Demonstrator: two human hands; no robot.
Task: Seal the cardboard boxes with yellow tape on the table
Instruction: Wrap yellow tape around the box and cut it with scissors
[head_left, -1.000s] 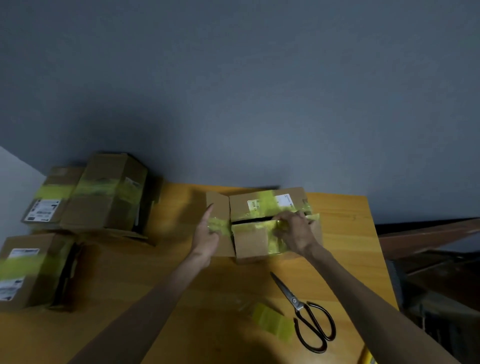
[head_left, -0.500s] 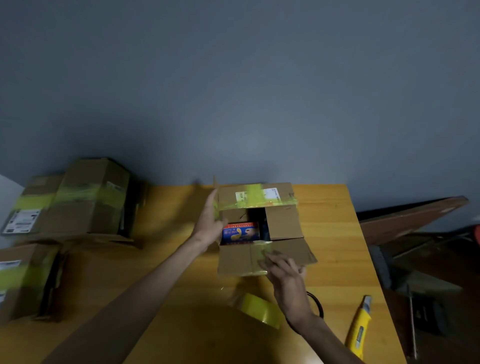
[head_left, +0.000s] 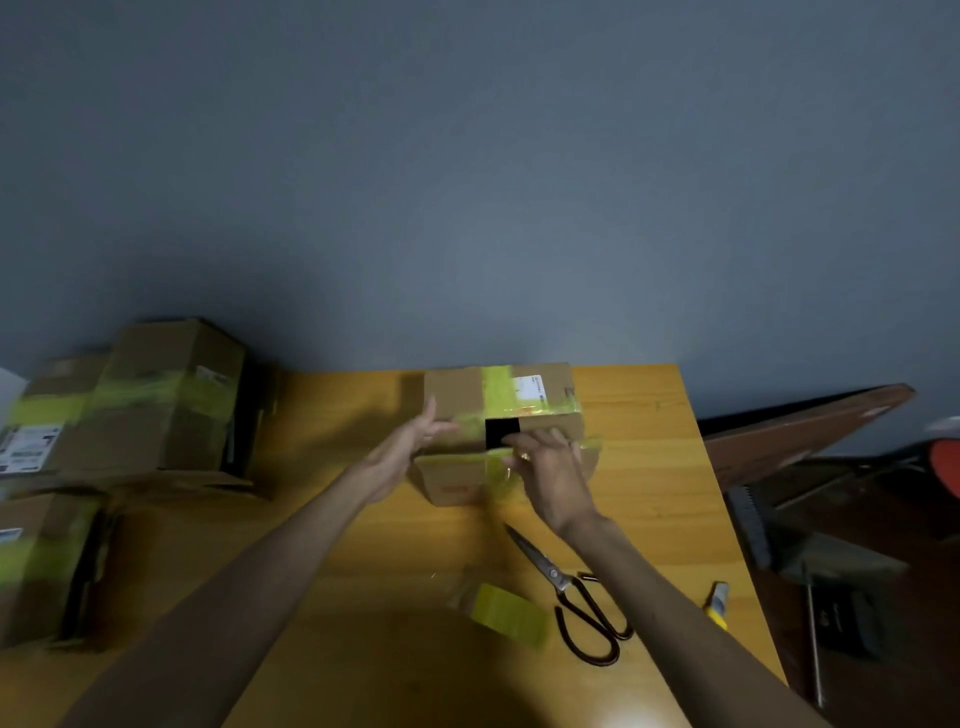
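A small cardboard box (head_left: 457, 486) with old yellow tape on its flaps stands at the far middle of the wooden table (head_left: 644, 467). A dark gap shows between its far flap and near flap. My left hand (head_left: 410, 447) rests flat against the box's left side, fingers apart. My right hand (head_left: 545, 473) presses on the near flap and its loose tape at the box's right front. The yellow tape roll (head_left: 506, 613) lies on the table in front of the box, apart from both hands.
Black-handled scissors (head_left: 576, 597) lie right of the tape roll. A yellow utility knife (head_left: 716, 603) sits near the table's right edge. Several taped cardboard boxes (head_left: 156, 405) are stacked at the left. Dark clutter lies beyond the right edge.
The box flaps, wide open half a second ago with a product visible inside, are folded nearly closed. My right hand moved from the near flap's front edge up onto its top.
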